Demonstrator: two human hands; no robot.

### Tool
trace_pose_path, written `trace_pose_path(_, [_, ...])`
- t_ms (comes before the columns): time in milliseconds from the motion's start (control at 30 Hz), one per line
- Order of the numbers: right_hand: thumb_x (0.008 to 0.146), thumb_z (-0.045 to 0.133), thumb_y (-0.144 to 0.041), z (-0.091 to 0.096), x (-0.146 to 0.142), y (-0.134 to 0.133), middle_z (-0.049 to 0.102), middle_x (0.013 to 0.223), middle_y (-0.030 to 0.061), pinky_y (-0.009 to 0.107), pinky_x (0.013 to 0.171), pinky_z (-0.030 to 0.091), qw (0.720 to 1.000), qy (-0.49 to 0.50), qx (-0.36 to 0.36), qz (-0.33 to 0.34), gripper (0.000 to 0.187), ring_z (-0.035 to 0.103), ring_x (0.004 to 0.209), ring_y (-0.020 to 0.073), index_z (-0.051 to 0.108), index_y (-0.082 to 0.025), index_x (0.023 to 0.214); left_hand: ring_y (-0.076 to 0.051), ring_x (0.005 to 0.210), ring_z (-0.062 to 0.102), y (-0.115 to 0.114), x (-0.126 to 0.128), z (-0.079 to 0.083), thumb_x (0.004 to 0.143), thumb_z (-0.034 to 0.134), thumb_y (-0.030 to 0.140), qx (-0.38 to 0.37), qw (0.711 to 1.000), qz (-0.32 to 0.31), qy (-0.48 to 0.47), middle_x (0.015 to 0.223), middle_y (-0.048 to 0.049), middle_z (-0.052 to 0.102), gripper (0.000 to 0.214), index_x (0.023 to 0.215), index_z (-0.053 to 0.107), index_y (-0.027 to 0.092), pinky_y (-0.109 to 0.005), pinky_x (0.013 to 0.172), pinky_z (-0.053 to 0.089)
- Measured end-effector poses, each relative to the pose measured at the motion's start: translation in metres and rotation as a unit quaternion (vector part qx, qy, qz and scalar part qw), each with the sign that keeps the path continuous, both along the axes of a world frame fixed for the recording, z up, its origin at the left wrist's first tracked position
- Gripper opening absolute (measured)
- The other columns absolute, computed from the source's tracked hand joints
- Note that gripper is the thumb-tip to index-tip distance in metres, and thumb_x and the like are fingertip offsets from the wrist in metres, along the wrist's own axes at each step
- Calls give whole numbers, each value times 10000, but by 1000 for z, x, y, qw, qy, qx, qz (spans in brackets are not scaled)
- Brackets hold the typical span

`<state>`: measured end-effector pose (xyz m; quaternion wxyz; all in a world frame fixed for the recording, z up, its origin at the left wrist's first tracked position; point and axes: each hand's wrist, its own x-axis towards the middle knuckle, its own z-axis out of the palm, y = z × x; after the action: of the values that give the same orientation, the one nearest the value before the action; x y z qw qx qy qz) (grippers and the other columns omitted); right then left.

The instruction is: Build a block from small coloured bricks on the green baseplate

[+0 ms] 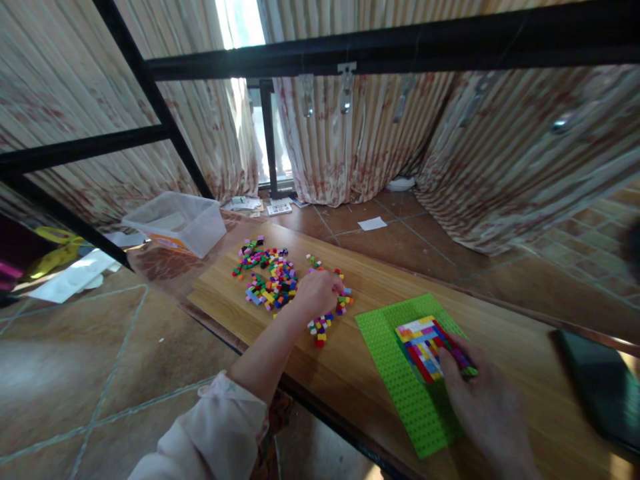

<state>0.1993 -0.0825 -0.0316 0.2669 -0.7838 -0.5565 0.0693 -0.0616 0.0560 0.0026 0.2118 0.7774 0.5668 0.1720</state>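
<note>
My left hand point(320, 293) is over loose toy bricks point(277, 277) in many colours, spread on a wooden tabletop point(310, 370). Its fingers are bent and closed together among the small pieces; its palm hides what is in them. A green studded baseplate point(390, 360) lies to the right, with a rectangular, layered toy brick build point(420, 343) of red, blue, yellow and white bricks on it. My right hand point(480, 393) grips the build's right side, thumb on the near side and fingers beyond, near purple and green bricks.
A dark flat device point(600, 387) lies at the table's right. Beyond the left end stands a clear plastic bin point(185, 223) with an orange label. Black metal bars point(350, 53) cross above, before striped curtains point(330, 143). Paper point(373, 224) lies on the tiled floor.
</note>
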Motion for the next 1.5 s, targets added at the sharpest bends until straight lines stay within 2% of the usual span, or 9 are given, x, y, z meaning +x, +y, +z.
trace_pose_path(200, [869, 422, -556, 2, -3, -1, 725, 983, 128, 469, 751, 525, 1000, 0, -4, -1, 510, 674, 846, 314, 656, -204, 1155, -230, 888, 664, -1, 5, -8, 729, 627, 96, 17, 999, -40, 26, 923, -54, 736, 298, 934, 770, 260, -332, 840, 504])
trace_pose_path(433, [880, 424, -541, 3, -5, -1, 718, 1033, 136, 448, 817, 511, 1000, 9, 14, 9, 503, 668, 915, 294, 649, -186, 1155, -198, 825, 626, 0, 5, -9, 766, 550, 76, 42, 997, -39, 54, 878, -51, 683, 212, 782, 713, 210, -291, 768, 473])
trace_pose_path(667, [879, 443, -501, 4, -8, 0, 713, 1059, 137, 446, 853, 498, 999, 23, 34, 8, 470, 661, 939, 284, 650, -176, 1148, -185, 771, 613, 0, 6, -5, 797, 530, 91, 50, 996, -50, 63, 842, -51, 659, 159, 787, 657, 186, -278, 726, 455])
trace_pose_path(767, [879, 456, -492, 6, -9, 0, 709, 1085, 138, 452, 878, 491, 999, 31, 32, 8, 460, 655, 976, 287, 650, -172, 1148, -178, 723, 610, 2, 7, -2, 812, 549, 123, 61, 997, -47, 21, 783, -46, 670, 121, 808, 655, 181, -275, 709, 456])
trace_pose_path(867, [875, 475, -481, 8, -11, 0, 709, 1086, 133, 447, 880, 492, 999, 40, 24, 4, 446, 654, 981, 282, 654, -173, 1143, -162, 716, 618, 0, 12, 0, 812, 564, 134, 63, 994, -58, -63, 782, -34, 689, 113, 835, 666, 178, -262, 702, 462])
trace_pose_path(1033, [884, 468, -459, 11, -13, -1, 703, 1093, 140, 445, 888, 486, 998, 48, 31, 11, 433, 647, 990, 279, 651, -159, 1136, -148, 819, 645, -26, 36, 1, 860, 544, 151, 36, 966, -137, -217, 882, -36, 718, 177, 926, 704, 188, -244, 752, 480])
trace_pose_path(1233, [875, 479, -438, 12, -15, 0, 710, 1052, 127, 437, 868, 489, 998, 53, 37, 10, 415, 651, 943, 271, 653, -159, 1129, -143, 793, 653, -60, 61, -6, 874, 575, 177, 17, 959, -139, -245, 879, -26, 730, 140, 899, 711, 198, -257, 791, 492])
trace_pose_path(1500, [874, 485, -435, 9, -15, 1, 704, 1066, 136, 414, 855, 491, 997, 47, 50, 16, 410, 648, 937, 262, 659, -152, 1114, -172, 853, 652, -69, 79, -16, 865, 632, 194, 100, 956, -121, -247, 858, -27, 724, 97, 829, 721, 208, -295, 794, 509])
